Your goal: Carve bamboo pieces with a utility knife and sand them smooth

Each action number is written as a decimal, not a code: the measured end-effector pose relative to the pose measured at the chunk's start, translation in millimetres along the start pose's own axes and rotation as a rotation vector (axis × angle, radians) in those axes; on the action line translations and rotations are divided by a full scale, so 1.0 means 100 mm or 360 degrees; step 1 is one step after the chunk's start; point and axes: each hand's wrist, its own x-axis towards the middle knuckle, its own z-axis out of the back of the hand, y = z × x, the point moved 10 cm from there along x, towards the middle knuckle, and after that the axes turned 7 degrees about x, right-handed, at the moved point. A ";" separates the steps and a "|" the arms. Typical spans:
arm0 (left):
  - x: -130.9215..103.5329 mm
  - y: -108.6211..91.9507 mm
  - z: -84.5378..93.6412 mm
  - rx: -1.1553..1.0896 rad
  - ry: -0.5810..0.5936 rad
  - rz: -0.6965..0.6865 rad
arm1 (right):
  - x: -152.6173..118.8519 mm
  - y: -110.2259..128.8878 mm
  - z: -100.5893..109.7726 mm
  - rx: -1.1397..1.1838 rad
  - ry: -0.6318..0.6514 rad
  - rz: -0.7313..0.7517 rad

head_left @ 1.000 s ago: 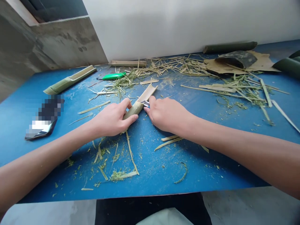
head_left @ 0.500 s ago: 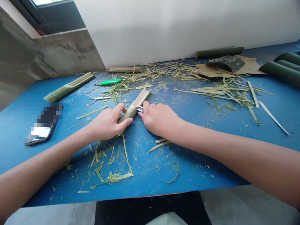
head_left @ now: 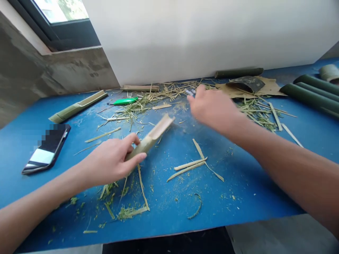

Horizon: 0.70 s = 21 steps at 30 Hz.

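Note:
My left hand (head_left: 112, 160) is closed around the lower end of a pale, scraped bamboo piece (head_left: 147, 143). The far end of the bamboo is cut open into a trough and tilts up to the right, just off the table. My right hand (head_left: 214, 107) is lifted to the right of the bamboo, apart from it, and slightly blurred. Its fingers are closed on a small metal-tipped knife (head_left: 190, 92); only the silver end shows and the handle is hidden in the fist.
On the blue table (head_left: 164, 197) lie a phone (head_left: 50, 150), another trough-cut bamboo piece (head_left: 79, 106), a green utility knife (head_left: 124, 101) and scattered bamboo strips (head_left: 186, 169). Dark green bamboo tubes (head_left: 315, 95) lie at the right, near a cardboard piece (head_left: 272, 88). A white panel (head_left: 198, 42) stands behind.
My right hand with the knife has moved away from the bamboo, up and to the right. The bamboo in my left hand has shifted slightly. The camera view has tilted a little.

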 end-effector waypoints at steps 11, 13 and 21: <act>-0.07 0.13 -0.04 0.0471 -0.0138 0.0302 | -0.44 0.76 -0.22 0.0303 0.0135 0.0705; -0.07 0.12 -0.08 0.0529 -0.0150 0.0324 | -0.44 0.79 -0.31 0.0260 0.0180 0.0773; -0.04 0.10 -0.11 0.0517 -0.0150 0.0260 | -0.46 0.90 -0.47 0.0227 0.0404 0.0842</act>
